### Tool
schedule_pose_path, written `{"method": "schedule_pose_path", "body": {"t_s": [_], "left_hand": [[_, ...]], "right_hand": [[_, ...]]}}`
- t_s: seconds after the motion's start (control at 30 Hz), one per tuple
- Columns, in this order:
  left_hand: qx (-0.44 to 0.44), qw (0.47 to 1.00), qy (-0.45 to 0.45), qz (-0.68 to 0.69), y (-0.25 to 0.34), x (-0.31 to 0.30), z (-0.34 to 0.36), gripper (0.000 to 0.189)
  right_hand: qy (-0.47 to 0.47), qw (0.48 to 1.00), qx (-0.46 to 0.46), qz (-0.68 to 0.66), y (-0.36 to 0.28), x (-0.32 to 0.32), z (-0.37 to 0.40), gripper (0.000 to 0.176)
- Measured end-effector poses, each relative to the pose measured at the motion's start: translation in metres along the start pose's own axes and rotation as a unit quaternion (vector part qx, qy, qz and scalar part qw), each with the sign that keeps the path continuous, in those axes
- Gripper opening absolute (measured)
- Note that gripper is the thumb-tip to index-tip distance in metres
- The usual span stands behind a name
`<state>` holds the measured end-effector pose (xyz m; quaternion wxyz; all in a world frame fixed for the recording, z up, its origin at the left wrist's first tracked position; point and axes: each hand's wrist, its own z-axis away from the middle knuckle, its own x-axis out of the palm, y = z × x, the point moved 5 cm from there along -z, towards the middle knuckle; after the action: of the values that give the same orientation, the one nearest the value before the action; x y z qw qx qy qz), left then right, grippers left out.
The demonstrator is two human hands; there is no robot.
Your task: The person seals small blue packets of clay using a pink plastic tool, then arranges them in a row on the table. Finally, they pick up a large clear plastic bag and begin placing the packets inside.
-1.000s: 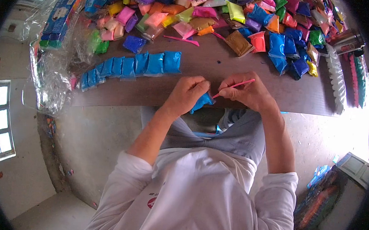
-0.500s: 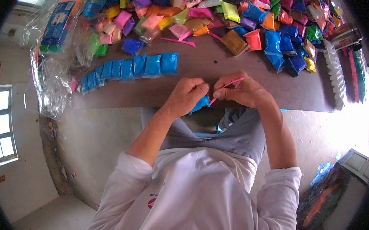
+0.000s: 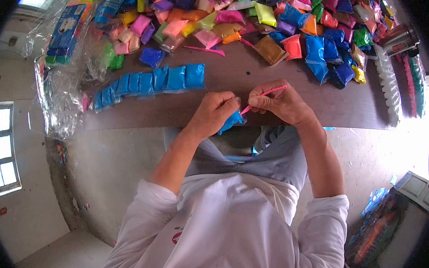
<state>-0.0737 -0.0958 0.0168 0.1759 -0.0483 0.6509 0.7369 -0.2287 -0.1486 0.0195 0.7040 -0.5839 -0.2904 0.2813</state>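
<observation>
A blue packet [image 3: 231,122] hangs from my left hand [image 3: 215,111], whose fingers are pinched on its top at the table's front edge. My right hand [image 3: 276,102] grips a thin pink tool [image 3: 273,90] like a pen. The tool's lower end touches or lies right beside the packet's upper right edge; the exact contact is too small to tell. Behind my left hand, to the left, a curved row of blue packets [image 3: 146,83] lies side by side on the brown table [image 3: 228,75].
A heap of many-coloured packets [image 3: 227,16] covers the table's far side. Clear plastic wrapping [image 3: 65,93] with a printed pack [image 3: 67,29] lies at the left. Rippled white packaging [image 3: 389,86] and a dark metallic cup [image 3: 399,40] are at the right. Another pink stick [image 3: 204,50] lies before the heap.
The pink tool in my right hand has shifted slightly and tilted flatter, its lower end now at the packet's edge. My left hand holds nearly the same place.
</observation>
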Motion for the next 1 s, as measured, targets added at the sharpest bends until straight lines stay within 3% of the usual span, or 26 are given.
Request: {"method": "schedule_pose_path", "body": {"t_s": [0.23,0.33,0.43,0.6,0.7,0.83,1.0], "left_hand": [[0.014,1.000,-0.014,-0.005,-0.0010,0.0027,0.0015,0.030],[0.007,1.000,-0.018,-0.014,-0.0008,0.0044,0.0023,0.029],[0.001,1.000,-0.018,0.014,-0.0003,0.0028,0.0020,0.029],[0.000,0.999,-0.021,0.030,0.0038,0.0012,0.0030,0.028],[0.005,0.999,-0.023,0.023,0.0017,0.0020,0.0022,0.029],[0.008,1.000,-0.013,0.028,0.0000,0.0020,0.0019,0.029],[0.014,1.000,-0.016,0.009,-0.0001,0.0012,0.0022,0.029]], "right_hand": [[-0.049,0.998,-0.037,0.024,-0.0057,0.0034,0.0022,0.026],[-0.060,0.998,0.013,0.030,-0.0045,0.0032,0.0035,0.026],[-0.037,0.999,0.024,-0.023,0.0004,0.0015,0.0005,0.025],[0.005,1.000,0.013,0.027,0.0005,-0.0025,0.0014,0.024],[-0.020,0.996,-0.030,0.076,-0.0027,0.0005,0.0028,0.024],[-0.022,0.999,-0.004,0.045,-0.0051,0.0018,0.0058,0.017],[-0.002,1.000,-0.004,0.011,0.0020,0.0009,0.0043,0.027]]}}
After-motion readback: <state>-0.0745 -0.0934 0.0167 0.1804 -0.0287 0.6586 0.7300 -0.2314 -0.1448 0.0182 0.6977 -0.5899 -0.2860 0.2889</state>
